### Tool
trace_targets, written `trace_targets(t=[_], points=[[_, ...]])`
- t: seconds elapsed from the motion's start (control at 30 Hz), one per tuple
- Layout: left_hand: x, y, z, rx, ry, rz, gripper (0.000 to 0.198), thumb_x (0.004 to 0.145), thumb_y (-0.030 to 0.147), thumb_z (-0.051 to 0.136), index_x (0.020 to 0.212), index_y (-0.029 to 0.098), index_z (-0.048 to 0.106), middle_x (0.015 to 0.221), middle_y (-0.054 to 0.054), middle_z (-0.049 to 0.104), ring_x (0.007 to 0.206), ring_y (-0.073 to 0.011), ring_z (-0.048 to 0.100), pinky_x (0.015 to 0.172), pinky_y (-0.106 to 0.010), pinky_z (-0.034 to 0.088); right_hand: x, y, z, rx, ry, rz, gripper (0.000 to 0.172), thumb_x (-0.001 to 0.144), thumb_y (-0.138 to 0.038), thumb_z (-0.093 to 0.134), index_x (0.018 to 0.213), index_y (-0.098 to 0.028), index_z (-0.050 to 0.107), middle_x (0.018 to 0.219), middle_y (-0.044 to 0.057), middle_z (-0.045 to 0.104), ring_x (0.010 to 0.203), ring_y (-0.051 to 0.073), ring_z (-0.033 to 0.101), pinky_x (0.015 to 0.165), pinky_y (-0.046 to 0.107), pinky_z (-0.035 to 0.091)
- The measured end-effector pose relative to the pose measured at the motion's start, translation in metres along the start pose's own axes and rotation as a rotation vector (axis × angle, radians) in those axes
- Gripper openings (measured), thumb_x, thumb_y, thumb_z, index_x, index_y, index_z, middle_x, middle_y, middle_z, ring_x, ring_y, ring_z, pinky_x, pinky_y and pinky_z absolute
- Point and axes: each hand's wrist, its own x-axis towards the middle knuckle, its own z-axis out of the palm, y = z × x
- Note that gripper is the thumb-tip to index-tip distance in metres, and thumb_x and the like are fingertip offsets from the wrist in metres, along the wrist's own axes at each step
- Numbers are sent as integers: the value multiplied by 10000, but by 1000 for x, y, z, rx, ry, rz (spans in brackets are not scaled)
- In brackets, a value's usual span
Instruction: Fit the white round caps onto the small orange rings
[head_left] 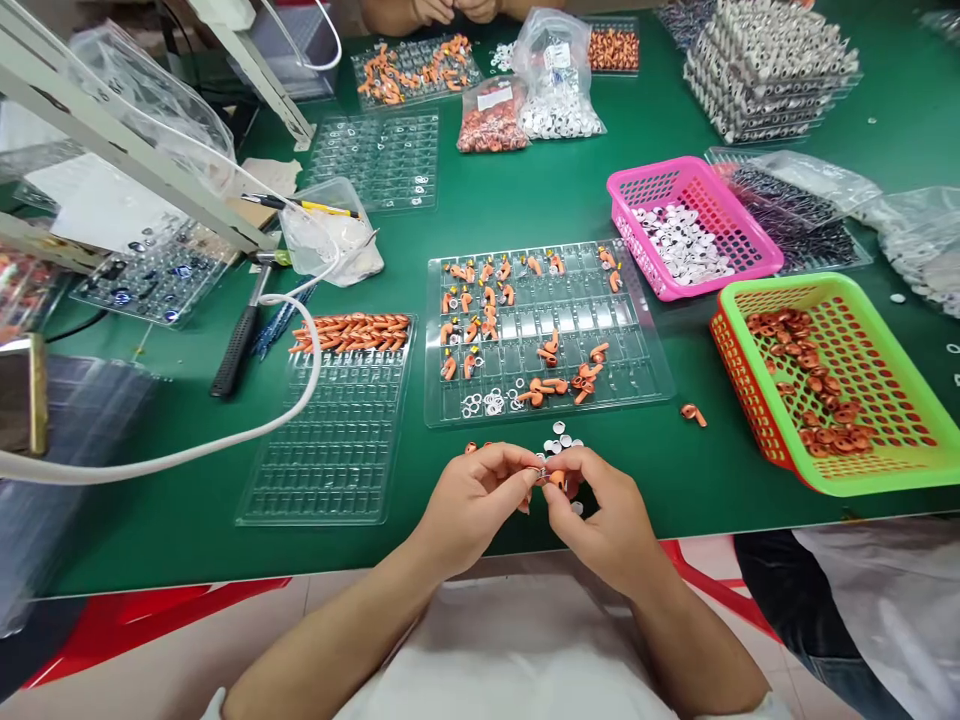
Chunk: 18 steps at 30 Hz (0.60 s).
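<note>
Left hand (480,505) pinches tiny unclear piece (542,472), right hand (604,510) pinches orange earbud shell (557,479), both nearly closed; weak grip could drop either among white discs (559,440).

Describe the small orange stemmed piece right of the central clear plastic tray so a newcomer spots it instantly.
On the green tabletop, find the lime-green plastic basket at the right. Left of it, past the lower right corner of the central clear plastic tray, lies a small orange stemmed piece. Unlike the orange pieces grouped in that tray, it lies alone.
</note>
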Motion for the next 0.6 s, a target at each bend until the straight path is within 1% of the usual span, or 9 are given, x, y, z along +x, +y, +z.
trace_targets(t=[0.1, 0.17, 0.27, 0.37, 0.43, 0.6], points=[[1, 4, 0, 16, -66, 23, 163, 839, 231, 639, 923, 142, 747, 739, -27, 697, 646, -121, 614, 649, -238, 559, 0, 1, -2, 44, 13, 67, 90, 853, -148, 556, 902, -222, 565, 762, -29, 602, 645, 115, 532, 613, 233, 442], [0, 3, 0, 26, -101, 47, 173, 849, 217, 632, 955, 155, 754, 724, -17, 691, 666, -122, 621, 677, -238, 575, 1, 2, -3, 78, 16, 92, 93, 857, -135, 549, 884, -224, 558, 744, -37, 573, 636, 108, 517, 599, 226, 430], [-1, 0, 0, 36, -130, 72, 204, 853, 197, 632, 1015, 176, 753, 805, -23, 718, 712, -126, 637, 691, -230, 587, 1, 3, -4, 115, 19, 91, 114, 851, -109, 542, 869, -221, 554, 746, -39, 554, 638, 104, 505, 598, 223, 424], [-2, -4, -1, 73, -129, 96, 227, 861, 190, 629, 1053, 183, 750, 905, -41, 740, 752, -133, 656, 703, -230, 593, 1, 3, -5, 138, 22, 68, 121, 848, -96, 543, 851, -217, 553, 758, -33, 555, 648, 107, 503, 603, 232, 423], [-3, -6, -2, 111, -126, 135, 238, 872, 183, 619, 1072, 189, 749, 925, -47, 741, 765, -138, 666, 706, -234, 594, 1, 2, -6, 139, 26, 37, 126, 851, -91, 545, 843, -215, 565, 771, -24, 566, 678, 117, 517, 626, 246, 431], [-1, -12, -6, 241, -124, 313, 278, 897, 142, 593, 1116, 227, 741, 915, -40, 743, 806, -143, 679, 729, -229, 562, 4, 1, -9, 119, 51, -82, 142, 859, -83, 579, 847, -217, 624, 826, 7, 635, 803, 154, 581, 744, 302, 480]])
